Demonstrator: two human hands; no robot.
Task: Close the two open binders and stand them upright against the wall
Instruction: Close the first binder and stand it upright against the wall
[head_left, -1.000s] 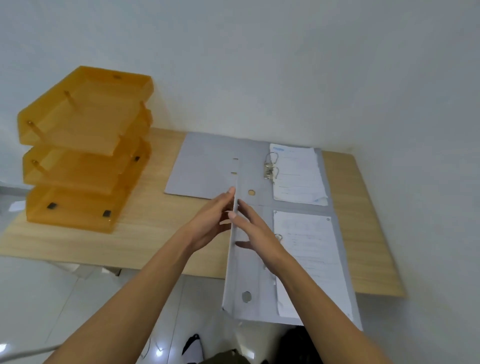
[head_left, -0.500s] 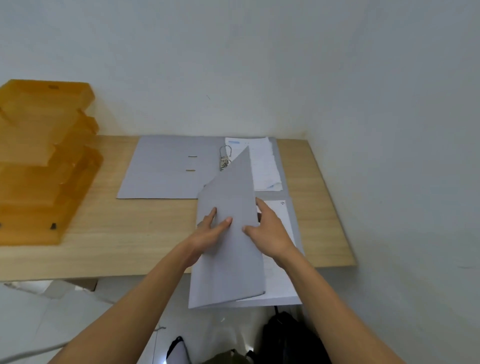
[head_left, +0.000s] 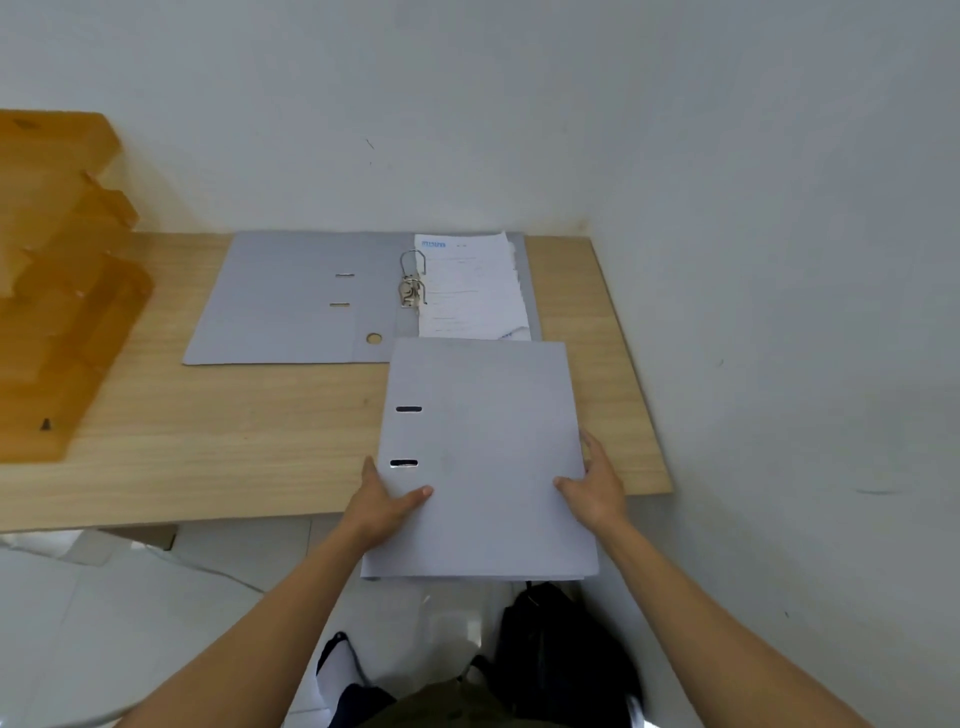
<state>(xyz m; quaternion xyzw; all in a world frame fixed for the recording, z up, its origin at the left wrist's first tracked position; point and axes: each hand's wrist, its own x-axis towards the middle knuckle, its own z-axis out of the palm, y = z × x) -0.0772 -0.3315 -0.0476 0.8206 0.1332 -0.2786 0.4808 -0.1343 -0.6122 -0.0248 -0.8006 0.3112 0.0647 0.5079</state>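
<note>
The near grey binder (head_left: 483, 447) lies closed and flat, its front part overhanging the wooden table's edge (head_left: 208, 488). My left hand (head_left: 382, 501) grips its left spine side, thumb on the cover. My right hand (head_left: 597, 486) holds its right edge, thumb on top. Behind it the second grey binder (head_left: 291, 301) lies open and flat against the back wall, with its metal rings (head_left: 413, 283) up and a stack of white papers (head_left: 470, 291) on its right half.
An orange stacked letter tray (head_left: 57, 291) fills the table's left side. White walls meet at the back right corner (head_left: 587, 223). A black bag (head_left: 561, 654) sits on the floor below the table's edge.
The near binder's cover has swung down from half-raised to fully closed. Both hands moved from the cover's middle out to its left and right edges.
</note>
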